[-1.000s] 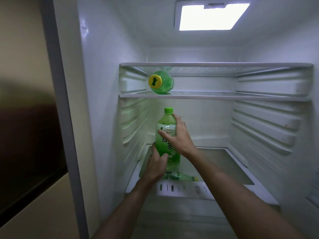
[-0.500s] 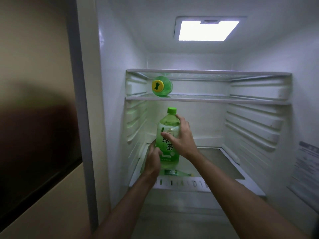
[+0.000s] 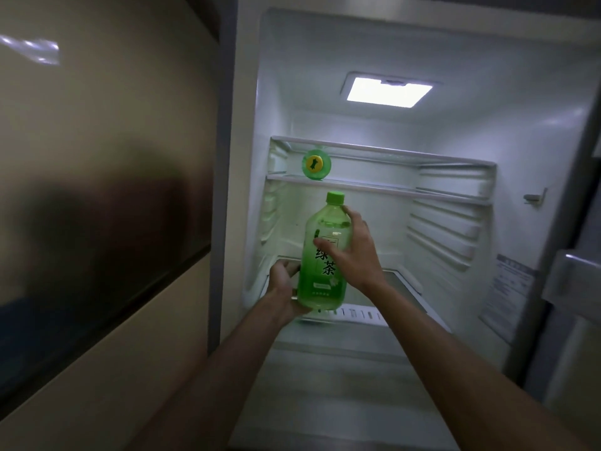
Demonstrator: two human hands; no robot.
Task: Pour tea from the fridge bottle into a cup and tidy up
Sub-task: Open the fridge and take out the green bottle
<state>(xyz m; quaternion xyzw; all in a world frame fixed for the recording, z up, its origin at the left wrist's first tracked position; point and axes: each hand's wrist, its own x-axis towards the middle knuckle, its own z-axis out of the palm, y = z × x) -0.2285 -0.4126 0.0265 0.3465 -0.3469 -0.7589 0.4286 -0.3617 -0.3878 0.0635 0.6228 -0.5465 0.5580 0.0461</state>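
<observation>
A green tea bottle (image 3: 320, 281) with a green cap and Chinese characters on its label is upright in front of the open fridge (image 3: 455, 131). My right hand (image 3: 353, 252) wraps its right side around the label. My left hand (image 3: 284, 288) cups its base from the lower left. The bottle hangs in the air at the fridge's front, above the lower shelf edge. No cup is in view.
A second green bottle with a yellow cap (image 3: 316, 165) lies on its side on the upper glass shelf (image 3: 406, 190). A beige and dark panel (image 3: 97, 190) stands to the left. The fridge door's edge (image 3: 572, 288) is at the right.
Both hands have drawn the bottle out of the fridge toward me and lifted it off the lower shelf. The view has pulled back and tilted, showing more of the fridge.
</observation>
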